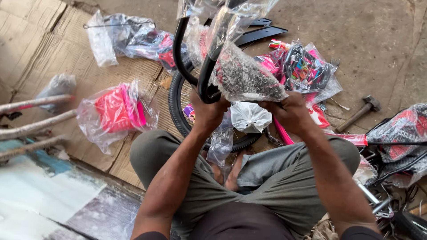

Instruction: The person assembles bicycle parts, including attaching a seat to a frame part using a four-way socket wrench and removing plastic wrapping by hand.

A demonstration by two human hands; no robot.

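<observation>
Left hand: closed around the lower bend of the black curved tube, centre of the frame.
Right hand: fingers pinched narrow on the clear plastic wrapping that hangs off the tube.
Step in hand: apparently unwrapping; a firm left grip and a pull along the tube, not across it, would suit.
Edges: small wheel just below the hands; pink bagged part at left; hammer at right.
Open room: bare cardboard at upper left.
</observation>
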